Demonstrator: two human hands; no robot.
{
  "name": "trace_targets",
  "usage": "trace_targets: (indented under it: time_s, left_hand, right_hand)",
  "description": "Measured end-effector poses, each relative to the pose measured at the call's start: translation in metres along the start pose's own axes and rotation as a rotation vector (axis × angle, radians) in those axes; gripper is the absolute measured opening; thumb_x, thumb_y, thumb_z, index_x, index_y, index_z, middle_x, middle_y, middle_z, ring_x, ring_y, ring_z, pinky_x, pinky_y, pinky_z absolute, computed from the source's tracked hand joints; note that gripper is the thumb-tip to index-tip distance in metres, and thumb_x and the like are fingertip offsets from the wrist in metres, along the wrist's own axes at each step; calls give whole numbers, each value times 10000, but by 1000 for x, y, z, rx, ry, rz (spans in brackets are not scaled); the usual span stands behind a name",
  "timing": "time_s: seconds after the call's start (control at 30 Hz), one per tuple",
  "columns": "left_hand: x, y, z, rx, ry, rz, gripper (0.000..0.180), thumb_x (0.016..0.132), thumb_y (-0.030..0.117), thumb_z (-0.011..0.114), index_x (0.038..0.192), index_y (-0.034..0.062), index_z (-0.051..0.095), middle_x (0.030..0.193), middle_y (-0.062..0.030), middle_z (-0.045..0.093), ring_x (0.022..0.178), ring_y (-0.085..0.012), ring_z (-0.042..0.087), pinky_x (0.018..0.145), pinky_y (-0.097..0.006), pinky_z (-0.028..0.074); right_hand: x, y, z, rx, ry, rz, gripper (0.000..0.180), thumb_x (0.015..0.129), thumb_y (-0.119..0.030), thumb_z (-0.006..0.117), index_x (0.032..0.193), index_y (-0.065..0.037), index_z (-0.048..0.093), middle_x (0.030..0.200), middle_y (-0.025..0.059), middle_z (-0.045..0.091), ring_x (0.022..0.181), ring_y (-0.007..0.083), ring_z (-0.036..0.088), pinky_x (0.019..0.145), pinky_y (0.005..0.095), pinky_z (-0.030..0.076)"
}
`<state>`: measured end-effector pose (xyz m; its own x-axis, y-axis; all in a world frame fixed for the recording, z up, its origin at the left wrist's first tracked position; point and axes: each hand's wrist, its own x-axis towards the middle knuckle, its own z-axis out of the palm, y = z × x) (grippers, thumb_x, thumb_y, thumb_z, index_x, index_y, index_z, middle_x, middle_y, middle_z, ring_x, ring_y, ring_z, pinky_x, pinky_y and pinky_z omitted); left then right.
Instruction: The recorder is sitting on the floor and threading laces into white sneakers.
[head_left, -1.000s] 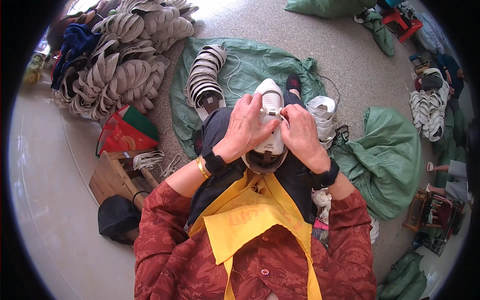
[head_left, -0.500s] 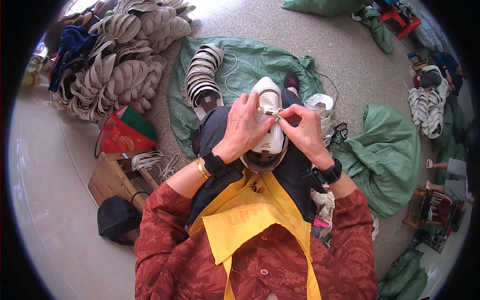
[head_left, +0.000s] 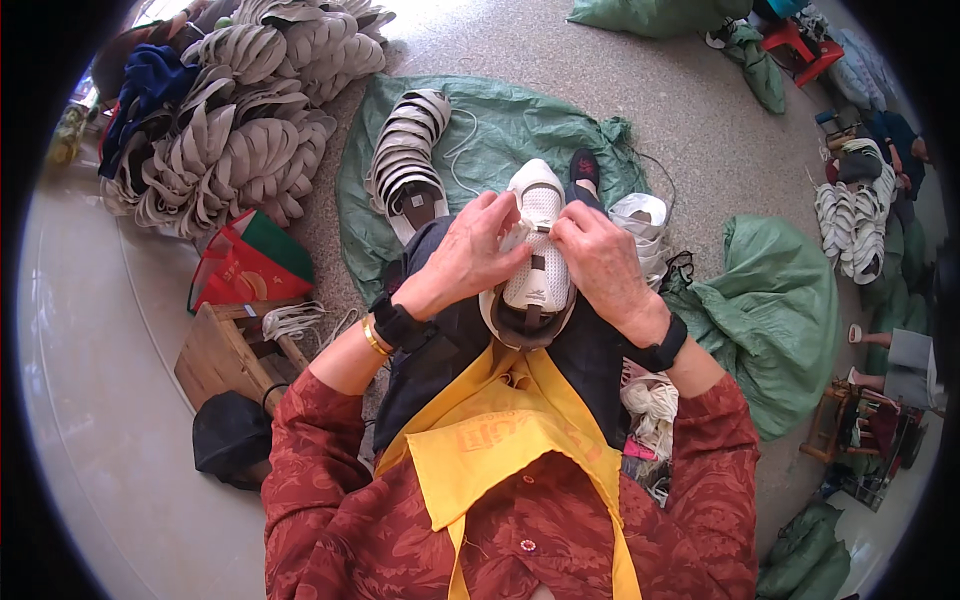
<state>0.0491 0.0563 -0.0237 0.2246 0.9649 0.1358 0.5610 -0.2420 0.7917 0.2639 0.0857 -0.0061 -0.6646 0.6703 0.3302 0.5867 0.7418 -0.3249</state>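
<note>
A white shoe upper (head_left: 540,285) with mesh tongue and brown-lined heel opening rests between my knees, its toe pointing away. My left hand (head_left: 468,252) is at the left side of its lacing, fingers curled around a bit of pale shoelace (head_left: 516,236). On the other side, the fingers of my right hand (head_left: 610,268) are pinched together at the lacing; most of the lace there is hidden behind them. Beyond my left knee, a curved stack of shoe uppers (head_left: 408,145) lies on a green woven sheet (head_left: 500,110). More white uppers (head_left: 640,222) sit beside my right knee.
A large heap of pale uppers (head_left: 240,130) stands at the far left. Nearer are a red and green bag (head_left: 250,265), a wooden stool (head_left: 225,350) and a black bag (head_left: 232,438). A green sack (head_left: 765,320) bulges at the right; people sit beyond it.
My hands have drawn slightly apart from the shared pinch over the shoe's middle. The small lace loop between the fingers no longer shows. The right hand has turned knuckles-up.
</note>
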Motion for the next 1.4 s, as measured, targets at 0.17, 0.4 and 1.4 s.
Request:
trace_targets:
  time_s: [0.17, 0.4, 1.4]
  left_hand:
    - [1, -8, -3, 13, -8, 58, 283, 871, 165, 736, 1008, -11, 561, 929, -143, 574, 825, -287, 614, 738, -386, 521]
    - [-3, 1, 0, 114, 13, 139, 237, 902, 102, 636, 1075, -10, 518, 1006, -188, 537, 971, -389, 559, 866, -460, 475]
    - [-5, 4, 13, -47, 125, 0, 171, 876, 57, 628, 991, 1, 515, 879, -176, 552, 841, -382, 577, 740, -475, 472]
  right_hand:
    - [0, -24, 0, 408, 30, 133, 65, 907, -8, 644, 923, 3, 582, 862, 166, 637, 825, 383, 676, 720, 447, 539]
    - [10, -24, 15, 322, 65, 229, 45, 927, -27, 654, 943, 10, 634, 891, 199, 667, 838, 407, 678, 718, 465, 540]
    - [-9, -36, -28, 582, -64, 420, 100, 885, -31, 722, 897, 25, 640, 734, 113, 650, 632, 197, 647, 562, 344, 493]
